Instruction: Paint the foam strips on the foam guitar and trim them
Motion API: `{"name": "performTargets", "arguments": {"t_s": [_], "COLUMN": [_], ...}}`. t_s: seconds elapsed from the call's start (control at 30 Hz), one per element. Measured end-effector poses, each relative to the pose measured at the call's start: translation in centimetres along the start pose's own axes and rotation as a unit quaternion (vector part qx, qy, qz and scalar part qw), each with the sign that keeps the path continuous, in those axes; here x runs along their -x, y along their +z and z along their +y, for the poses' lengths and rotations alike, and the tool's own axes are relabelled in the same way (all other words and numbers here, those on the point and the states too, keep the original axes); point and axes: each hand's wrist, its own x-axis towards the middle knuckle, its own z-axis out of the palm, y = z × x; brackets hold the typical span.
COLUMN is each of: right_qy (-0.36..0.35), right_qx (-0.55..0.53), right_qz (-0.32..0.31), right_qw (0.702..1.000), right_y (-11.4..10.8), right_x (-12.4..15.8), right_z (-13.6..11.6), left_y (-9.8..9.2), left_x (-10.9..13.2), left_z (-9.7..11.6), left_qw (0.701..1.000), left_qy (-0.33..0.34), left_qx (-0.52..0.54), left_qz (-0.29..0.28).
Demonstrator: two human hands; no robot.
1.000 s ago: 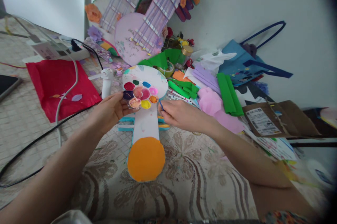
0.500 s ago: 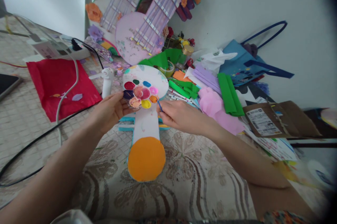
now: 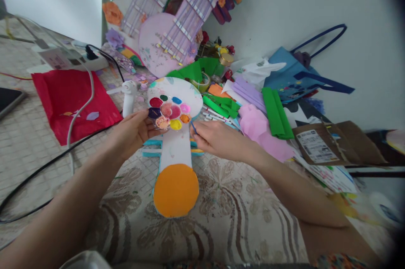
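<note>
My left hand grips the lower left edge of a paint palette, whose round wells hold several colours of paint. The palette is held above a white guitar-shaped cutout with an orange disc at its near end. Just right of the palette, my right hand is closed around a thin blue paintbrush. The brush is beside the orange well, apart from it as far as I can tell. Most of its handle is hidden by my fingers.
Left of the palette stands a white glue gun, near a red sheet and cables. Behind leans a decorated pink paper guitar. Green paper, pink crepe paper, a blue bag and a cardboard package lie at right.
My right hand with the paintbrush has shifted slightly to the right, away from the orange well. My left hand and the palette have stayed in place.
</note>
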Motion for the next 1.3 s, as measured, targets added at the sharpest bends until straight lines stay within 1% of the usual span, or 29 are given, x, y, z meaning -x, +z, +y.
{"name": "performTargets", "arguments": {"t_s": [0.17,0.33,0.47,0.7,0.93,1.13,1.3], "right_qy": [-0.001,-0.017,-0.003,0.006,-0.003,-0.020,-0.028], "right_qx": [0.000,-0.017,-0.013,-0.007,0.013,-0.005,-0.022], "right_qz": [0.006,0.003,0.006,-0.002,0.002,0.008,0.016], "right_qw": [1.000,1.000,1.000,1.000,1.000,1.000,0.999], "right_y": [0.27,0.10,0.00,0.20,0.41,0.72,0.33], "right_x": [-0.18,-0.21,-0.08,-0.09,-0.26,-0.69,-0.68], "right_z": [0.07,0.03,0.06,0.10,0.09,0.07,0.01], "left_y": [-0.11,-0.06,0.08,-0.03,-0.13,-0.24,-0.26], "left_x": [-0.09,-0.10,0.03,-0.19,-0.28,-0.30,-0.31], "left_z": [-0.01,-0.02,0.04,-0.14,-0.19,-0.25,-0.24], "left_qw": [1.000,1.000,1.000,1.000,1.000,1.000,1.000], "left_qy": [0.000,-0.002,-0.001,0.003,0.006,0.006,0.005], "left_qx": [-0.001,-0.007,-0.007,-0.003,0.008,0.010,0.000], "left_qz": [-0.005,-0.001,0.008,0.006,-0.013,-0.006,-0.003]}}
